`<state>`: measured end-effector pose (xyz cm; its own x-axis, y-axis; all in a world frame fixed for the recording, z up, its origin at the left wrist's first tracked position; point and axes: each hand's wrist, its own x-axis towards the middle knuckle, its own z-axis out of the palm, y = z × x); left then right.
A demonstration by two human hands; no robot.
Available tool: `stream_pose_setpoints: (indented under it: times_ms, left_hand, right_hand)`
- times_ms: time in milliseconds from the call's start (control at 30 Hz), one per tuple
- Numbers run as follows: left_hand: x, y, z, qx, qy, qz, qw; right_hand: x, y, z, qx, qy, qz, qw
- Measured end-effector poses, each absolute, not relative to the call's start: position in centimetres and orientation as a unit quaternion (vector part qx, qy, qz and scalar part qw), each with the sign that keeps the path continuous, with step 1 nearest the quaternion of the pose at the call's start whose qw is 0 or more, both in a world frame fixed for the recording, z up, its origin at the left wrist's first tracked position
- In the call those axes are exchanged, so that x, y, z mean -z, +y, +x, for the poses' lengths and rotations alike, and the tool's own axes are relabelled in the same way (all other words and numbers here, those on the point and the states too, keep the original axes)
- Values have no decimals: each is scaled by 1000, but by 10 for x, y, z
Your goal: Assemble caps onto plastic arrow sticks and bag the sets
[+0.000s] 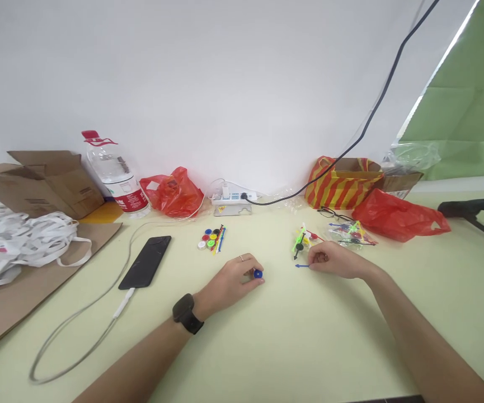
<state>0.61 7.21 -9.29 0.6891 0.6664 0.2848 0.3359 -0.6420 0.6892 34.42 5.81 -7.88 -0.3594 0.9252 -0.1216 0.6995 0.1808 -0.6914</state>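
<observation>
My left hand (233, 280) rests on the pale table (292, 336) with its fingers pinched on a small blue disc (258, 273). A black watch sits on that wrist. My right hand (334, 260) lies to the right, its fingers closed on the end of a thin blue stick (301, 266) that lies flat and points left. Just behind the right hand lies a loose heap of coloured sticks and discs (304, 239). A tidier group of coloured discs and sticks (212, 239) sits further left, behind my left hand.
A black phone (146, 261) on a grey cable lies at left. Cardboard boxes (44, 182), white straps, a water bottle (116, 176), red bags (396, 218), a striped bag (338, 184), glasses (332, 212) and a power strip (233, 198) line the back wall.
</observation>
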Motion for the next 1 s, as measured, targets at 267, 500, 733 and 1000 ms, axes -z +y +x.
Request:
stream_pose_setpoints:
  times_ms: [267,500,733,1000]
  left_hand:
    - [95,69,10,-266,345,815,382]
    - [98,71,14,-310,354,745,473]
    - [98,75,14,-308,377,678,551]
    - [100,75,14,-310,363,667,572]
  right_hand:
    - [80,59,346,-328,-747,-558,152]
    - [77,59,349,-322,-749,-559,153]
    - [76,58,350,-318,-758,-548,154]
    - [70,52,327,-373,-761,-474,238]
